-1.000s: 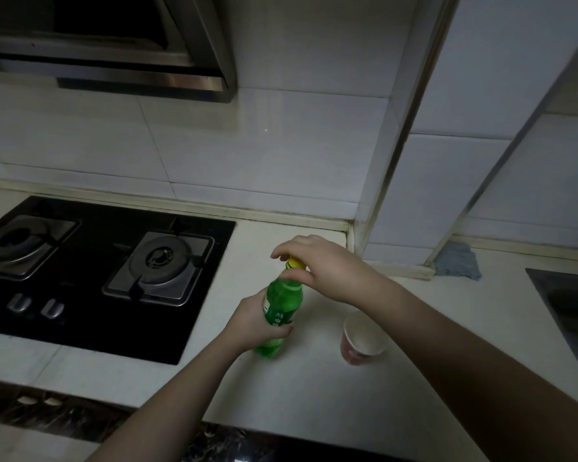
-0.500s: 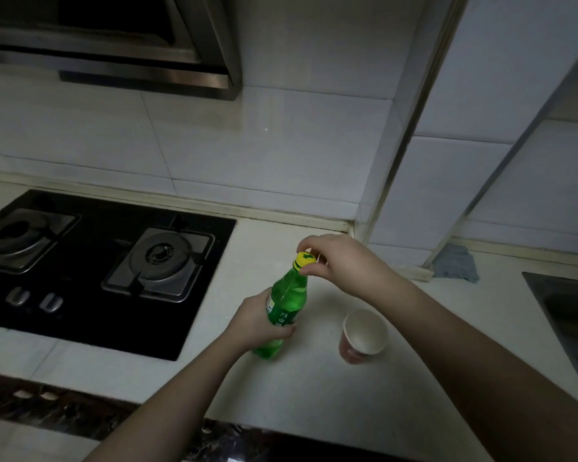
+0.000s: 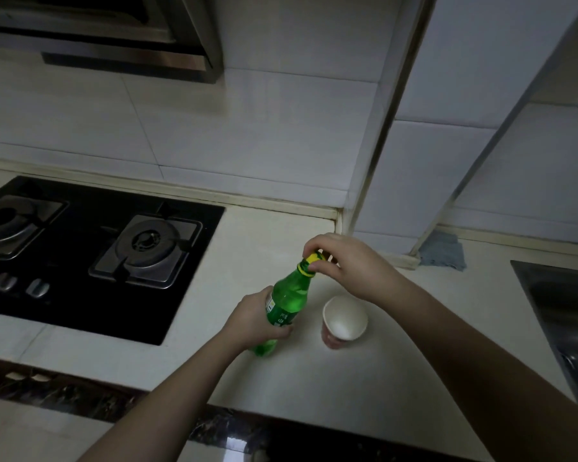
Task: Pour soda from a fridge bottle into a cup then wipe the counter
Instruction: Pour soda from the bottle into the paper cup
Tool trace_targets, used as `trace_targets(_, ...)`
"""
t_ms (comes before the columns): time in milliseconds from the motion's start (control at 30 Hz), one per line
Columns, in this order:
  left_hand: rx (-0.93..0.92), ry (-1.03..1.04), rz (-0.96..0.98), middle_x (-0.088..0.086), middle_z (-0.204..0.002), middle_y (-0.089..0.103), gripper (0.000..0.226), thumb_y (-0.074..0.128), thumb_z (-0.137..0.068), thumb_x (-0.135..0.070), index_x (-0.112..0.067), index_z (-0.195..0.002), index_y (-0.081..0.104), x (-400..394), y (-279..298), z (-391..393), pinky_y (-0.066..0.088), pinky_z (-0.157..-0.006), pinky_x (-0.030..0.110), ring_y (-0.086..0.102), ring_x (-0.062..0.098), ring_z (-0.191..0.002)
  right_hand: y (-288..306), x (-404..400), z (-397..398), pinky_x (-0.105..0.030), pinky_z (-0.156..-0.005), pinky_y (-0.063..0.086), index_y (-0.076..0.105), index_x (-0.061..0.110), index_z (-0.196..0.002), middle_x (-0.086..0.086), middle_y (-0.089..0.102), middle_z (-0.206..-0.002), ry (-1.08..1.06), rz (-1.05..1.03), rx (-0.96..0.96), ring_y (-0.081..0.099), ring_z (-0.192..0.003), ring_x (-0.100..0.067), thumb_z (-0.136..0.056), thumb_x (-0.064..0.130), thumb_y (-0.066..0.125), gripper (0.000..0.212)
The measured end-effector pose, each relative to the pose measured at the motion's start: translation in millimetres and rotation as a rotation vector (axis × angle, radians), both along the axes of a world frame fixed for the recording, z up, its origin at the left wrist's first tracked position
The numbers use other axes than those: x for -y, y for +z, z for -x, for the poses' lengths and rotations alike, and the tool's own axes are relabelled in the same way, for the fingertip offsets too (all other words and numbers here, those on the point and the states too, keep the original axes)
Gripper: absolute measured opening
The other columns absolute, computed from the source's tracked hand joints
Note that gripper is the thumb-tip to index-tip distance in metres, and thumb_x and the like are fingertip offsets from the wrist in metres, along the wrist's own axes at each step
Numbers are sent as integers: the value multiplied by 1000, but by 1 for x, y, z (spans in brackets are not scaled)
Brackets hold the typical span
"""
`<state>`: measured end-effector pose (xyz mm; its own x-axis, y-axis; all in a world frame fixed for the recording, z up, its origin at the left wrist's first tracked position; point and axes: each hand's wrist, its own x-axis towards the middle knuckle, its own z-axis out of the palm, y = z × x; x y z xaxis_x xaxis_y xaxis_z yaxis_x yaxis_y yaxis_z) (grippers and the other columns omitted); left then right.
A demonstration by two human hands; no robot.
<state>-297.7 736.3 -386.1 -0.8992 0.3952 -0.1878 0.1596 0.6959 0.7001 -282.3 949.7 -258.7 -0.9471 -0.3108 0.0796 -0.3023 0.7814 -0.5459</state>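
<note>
Your left hand (image 3: pixel 259 316) grips the green bottle (image 3: pixel 286 303), which stands tilted on the counter (image 3: pixel 364 378), well back from the front edge. Your right hand (image 3: pixel 349 265) pinches the yellow cap (image 3: pixel 312 260) at its top. The cup (image 3: pixel 344 320) sits just right of the bottle, bare counter in front of it. The stove (image 3: pixel 90 248) lies to the left, the sink (image 3: pixel 564 315) to the right, and a blue cloth (image 3: pixel 442 253) lies by the back wall.
</note>
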Motion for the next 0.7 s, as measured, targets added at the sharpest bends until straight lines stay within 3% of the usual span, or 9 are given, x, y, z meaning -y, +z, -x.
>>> trace_targets(133, -8, 2, 56, -11, -89, 69, 57, 79, -54, -46, -29, -105, 59, -6, 3, -7, 55, -73, 31, 66, 11, -82, -4, -24, -7, -8, -78, 40, 58, 26, -118, 13, 58, -112, -50, 121, 10, 54, -91, -2, -91, 21, 62, 28)
trace_targets(300, -33, 0, 153, -11, -86, 67, 56, 82, -57, -42, -29, -104, 56, -15, 6, -19, 50, -65, 25, 64, 11, -77, -39, -57, -25, -23, -86, 49, 60, 28, -115, 12, 60, -104, -170, 254, 72, 60, -94, -4, -91, 23, 63, 25)
trace_targets(500, -27, 16, 272, -11, -87, 66, 59, 79, -58, -46, -30, -109, 53, -22, -2, -36, 50, -65, 26, 64, 14, -79, -82, -82, -43, -16, -87, 46, 59, 30, -115, 13, 65, -112, -344, 532, 216, 63, -99, -2, -90, 22, 64, 27)
trace_targets(700, -30, 7, 416, -9, -93, 67, 66, 75, -61, -48, -30, -119, 48, -25, -10, -51, 50, -67, 28, 65, 17, -84, -121, -95, -51, -41, -97, 49, 63, 37, -103, 7, 69, -104, -419, 705, 308, 66, -100, -12, -88, 21, 66, 22)
